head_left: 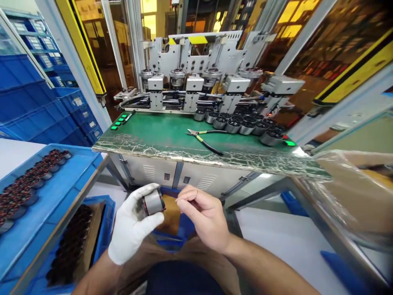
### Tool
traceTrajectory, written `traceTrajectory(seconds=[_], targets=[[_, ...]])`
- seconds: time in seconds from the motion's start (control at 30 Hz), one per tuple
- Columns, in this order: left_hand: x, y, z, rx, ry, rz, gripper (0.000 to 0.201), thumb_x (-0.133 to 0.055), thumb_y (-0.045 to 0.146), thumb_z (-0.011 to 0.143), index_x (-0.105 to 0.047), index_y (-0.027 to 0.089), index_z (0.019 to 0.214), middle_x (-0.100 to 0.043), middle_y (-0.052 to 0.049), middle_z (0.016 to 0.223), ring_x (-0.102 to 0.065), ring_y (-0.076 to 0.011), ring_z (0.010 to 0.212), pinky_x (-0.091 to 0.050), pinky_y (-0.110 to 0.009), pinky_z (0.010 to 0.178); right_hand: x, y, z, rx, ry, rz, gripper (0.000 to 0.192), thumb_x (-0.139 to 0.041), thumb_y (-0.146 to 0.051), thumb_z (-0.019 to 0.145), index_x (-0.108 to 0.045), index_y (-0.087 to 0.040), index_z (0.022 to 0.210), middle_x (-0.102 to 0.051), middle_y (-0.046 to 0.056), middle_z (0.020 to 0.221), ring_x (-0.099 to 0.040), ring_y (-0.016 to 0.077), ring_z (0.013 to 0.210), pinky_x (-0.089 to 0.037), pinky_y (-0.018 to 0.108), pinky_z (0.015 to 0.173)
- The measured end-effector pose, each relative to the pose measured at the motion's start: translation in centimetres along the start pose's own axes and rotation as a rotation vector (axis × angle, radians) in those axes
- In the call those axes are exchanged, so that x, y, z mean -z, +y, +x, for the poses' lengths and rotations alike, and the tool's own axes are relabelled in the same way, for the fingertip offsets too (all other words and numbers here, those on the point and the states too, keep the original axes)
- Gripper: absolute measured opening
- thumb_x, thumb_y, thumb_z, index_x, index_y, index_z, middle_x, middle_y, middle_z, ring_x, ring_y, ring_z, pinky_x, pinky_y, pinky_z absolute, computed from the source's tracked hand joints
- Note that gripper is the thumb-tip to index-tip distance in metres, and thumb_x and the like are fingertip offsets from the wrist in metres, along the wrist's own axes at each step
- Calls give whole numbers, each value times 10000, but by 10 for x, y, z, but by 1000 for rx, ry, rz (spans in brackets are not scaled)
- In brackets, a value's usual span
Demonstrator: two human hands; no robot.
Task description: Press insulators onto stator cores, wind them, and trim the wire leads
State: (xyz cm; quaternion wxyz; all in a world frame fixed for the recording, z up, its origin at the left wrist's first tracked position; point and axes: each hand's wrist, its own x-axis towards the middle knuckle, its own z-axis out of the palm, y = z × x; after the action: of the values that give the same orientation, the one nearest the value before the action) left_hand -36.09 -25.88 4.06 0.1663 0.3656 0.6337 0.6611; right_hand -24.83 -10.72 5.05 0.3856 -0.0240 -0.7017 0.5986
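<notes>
We hold core (pixel 153 202) in gloved L hand (pixel 130 223), thumb + fingers clamped round its sides, on our side of bench (pixel 147 131). Bare R hand (pixel 207 215) at 3 o'clock of core: thumb/index tips pressed tog., can't tell what's btwn. Pliers (pixel 211 149) approx. 1 o'clock, handles spread; more cores (pixel 247 127) approx. 2; tray (pixel 82 166) approx. 9.

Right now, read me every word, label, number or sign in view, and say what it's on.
No words or numbers can be read.
Labels on the blue bins: too small and blurred.
Strip beside the green buttons: too small.
Yellow-black stripes on the machine: no words.
Part in the left hand: no text shows.
</notes>
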Motion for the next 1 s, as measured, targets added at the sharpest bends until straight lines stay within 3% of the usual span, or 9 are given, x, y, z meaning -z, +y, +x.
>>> traceTrajectory(seconds=[0.1,0.2,0.33,0.43,0.57,0.7,0.8,0.9,1.0], targets=[[2,-1,-1,-67,43,-55,486,-796,264,758,-649,274,1222,-684,-76,1281,-670,-238,1151,-589,-292,940,7,0,0,0,-70,3,209,-590,-191,925,-606,-135,724,-603,18,722,-557,90,671,-444,213,625],[10,-3,-2,-123,148,30,453,-775,243,769,-660,254,1207,-690,-84,1269,-669,-239,1153,-587,-298,942,26,0,23,73,-168,-108,198,-576,-210,937,-616,-140,756,-613,13,728,-558,88,667,-447,212,632],[21,-3,1,-196,320,26,482,-822,245,702,-674,227,1161,-711,-88,1223,-689,-255,1106,-609,-293,879,78,10,95,301,-88,-680,187,-667,-312,898,-660,-127,924,-675,72,922,-611,171,883,-492,311,845],[17,-2,5,-236,402,-15,468,-842,262,671,-689,212,1111,-730,-71,1164,-711,-231,1031,-621,-245,803,116,24,150,168,-165,-1099,349,-723,-344,858,-662,-82,1079,-653,144,1140,-583,258,1111,-450,384,1016],[15,-5,9,-219,415,25,457,-812,289,716,-674,209,1144,-712,-76,1200,-690,-228,1076,-613,-246,839,132,36,183,48,-240,-1239,540,-744,-475,820,-660,-18,1096,-635,228,1148,-586,343,1105,-456,451,997],[25,-5,11,-179,360,40,492,-811,263,718,-664,231,1186,-693,-74,1263,-676,-246,1128,-602,-271,897,129,36,164,-24,-373,-1334,590,-569,-556,932,-632,-21,1172,-635,227,1150,-582,347,1127,-409,518,1036],[28,0,10,-138,315,69,512,-785,223,756,-642,254,1247,-665,-59,1316,-669,-205,1143,-563,-220,948,127,29,132,0,-504,-1346,700,-635,-557,877,-535,-35,1333,-556,235,1302,-525,370,1216,-400,545,1061],[23,5,13,-148,276,68,488,-758,213,790,-637,260,1260,-663,-55,1316,-672,-182,1131,-548,-211,967,123,24,92,185,-526,-1351,582,-636,-238,838,-496,-52,1371,-556,215,1282,-540,355,1163,-476,506,981],[14,5,15,-201,250,61,480,-769,197,778,-651,253,1239,-682,-59,1274,-670,-189,1138,-550,-223,970,106,24,39,371,-436,-1109,615,-513,-91,792,-449,-66,1402,-574,190,1179,-571,291,1045,-530,429,893]])
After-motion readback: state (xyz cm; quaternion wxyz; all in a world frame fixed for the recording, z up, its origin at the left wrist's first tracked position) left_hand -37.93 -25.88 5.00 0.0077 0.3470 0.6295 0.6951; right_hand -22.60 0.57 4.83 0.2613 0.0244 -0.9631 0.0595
